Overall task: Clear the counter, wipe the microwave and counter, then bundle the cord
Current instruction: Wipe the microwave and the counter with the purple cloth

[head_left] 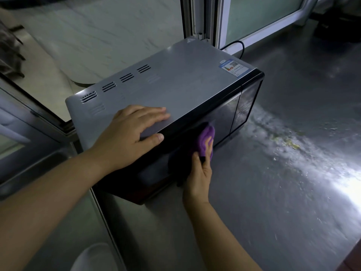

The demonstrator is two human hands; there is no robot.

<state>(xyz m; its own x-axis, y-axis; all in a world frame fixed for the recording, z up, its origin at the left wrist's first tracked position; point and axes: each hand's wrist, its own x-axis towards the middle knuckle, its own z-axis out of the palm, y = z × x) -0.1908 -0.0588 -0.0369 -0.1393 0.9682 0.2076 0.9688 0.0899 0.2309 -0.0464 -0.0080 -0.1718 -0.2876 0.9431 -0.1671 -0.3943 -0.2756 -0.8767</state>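
Note:
A silver microwave (175,85) with a black glass door stands on the steel counter (273,173). My left hand (132,133) lies flat on its top near the front edge, fingers straight, thumb over the edge. My right hand (201,173) grips a purple cloth (207,139) and holds it against the door front. The black power cord (241,48) loops behind the microwave at the window frame.
Wet streaks and small food crumbs (291,144) lie on the counter right of the microwave. A window frame (205,20) stands behind it. A sink edge (101,208) and a white rounded object (93,257) are at lower left.

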